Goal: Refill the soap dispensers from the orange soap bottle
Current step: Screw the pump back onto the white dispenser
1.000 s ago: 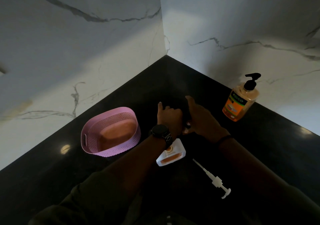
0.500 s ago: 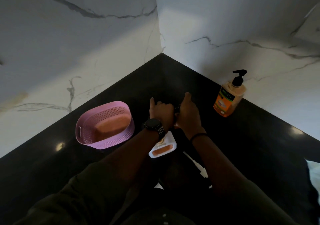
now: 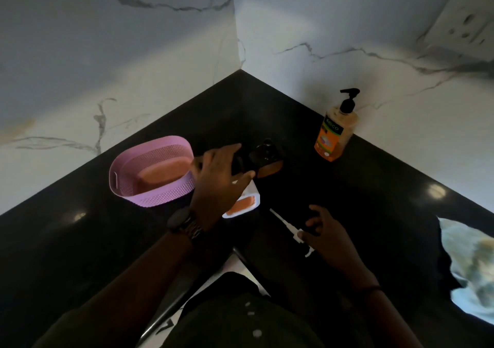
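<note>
The orange soap bottle (image 3: 334, 136) with a black pump stands against the right wall, apart from both hands. My left hand (image 3: 222, 179) grips a dark dispenser (image 3: 267, 160) with a black pump top and a brownish body, held tilted just above the counter. Half hidden under that hand stands a white dispenser (image 3: 244, 204) with orange soap in it and no pump on top. Its white pump (image 3: 287, 226) lies on the counter. My right hand (image 3: 327, 231) hovers at the pump's near end with curled, spread fingers, holding nothing that I can see.
A pink perforated basket (image 3: 120, 184) with a bar of soap stands left of my left hand. A crumpled cloth (image 3: 470, 267) lies at the right edge. Marble walls meet in the corner behind, with a wall socket (image 3: 465, 24) at the upper right. The black counter (image 3: 374, 200) ends near my body.
My right hand has let go of the dark dispenser and dropped back to the white pump. My left hand still holds the dispenser, now more exposed. The view has shifted left and down.
</note>
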`<state>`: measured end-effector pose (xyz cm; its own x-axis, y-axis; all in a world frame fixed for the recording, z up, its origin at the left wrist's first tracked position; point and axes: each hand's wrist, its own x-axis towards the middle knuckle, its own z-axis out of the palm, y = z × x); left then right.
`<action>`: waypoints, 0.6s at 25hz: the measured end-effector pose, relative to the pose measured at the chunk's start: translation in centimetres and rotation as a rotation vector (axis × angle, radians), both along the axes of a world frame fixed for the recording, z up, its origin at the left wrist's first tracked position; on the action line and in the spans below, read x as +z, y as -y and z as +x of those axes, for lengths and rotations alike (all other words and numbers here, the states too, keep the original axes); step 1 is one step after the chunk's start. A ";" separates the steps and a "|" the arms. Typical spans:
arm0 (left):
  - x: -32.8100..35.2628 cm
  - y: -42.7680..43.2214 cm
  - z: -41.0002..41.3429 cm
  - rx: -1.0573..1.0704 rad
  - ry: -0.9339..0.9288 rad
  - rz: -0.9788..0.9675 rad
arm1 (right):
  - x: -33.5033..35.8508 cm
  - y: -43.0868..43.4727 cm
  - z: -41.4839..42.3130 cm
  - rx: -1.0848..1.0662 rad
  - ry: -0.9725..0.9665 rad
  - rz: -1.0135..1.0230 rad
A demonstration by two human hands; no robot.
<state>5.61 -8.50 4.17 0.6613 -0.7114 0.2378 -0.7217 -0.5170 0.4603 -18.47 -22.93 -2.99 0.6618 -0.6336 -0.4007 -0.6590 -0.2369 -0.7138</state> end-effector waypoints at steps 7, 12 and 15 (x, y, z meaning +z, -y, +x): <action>-4.9 -5.7 -1.3 0.117 -0.171 0.116 | -3.6 -1.6 -0.9 -0.018 -0.016 -0.076; -6.2 -5.5 -0.6 0.100 -0.294 0.161 | -3.6 -1.7 0.0 0.031 -0.113 -0.111; -6.1 -5.1 0.2 0.069 -0.354 0.196 | -3.6 -2.6 0.3 -0.001 -0.089 -0.120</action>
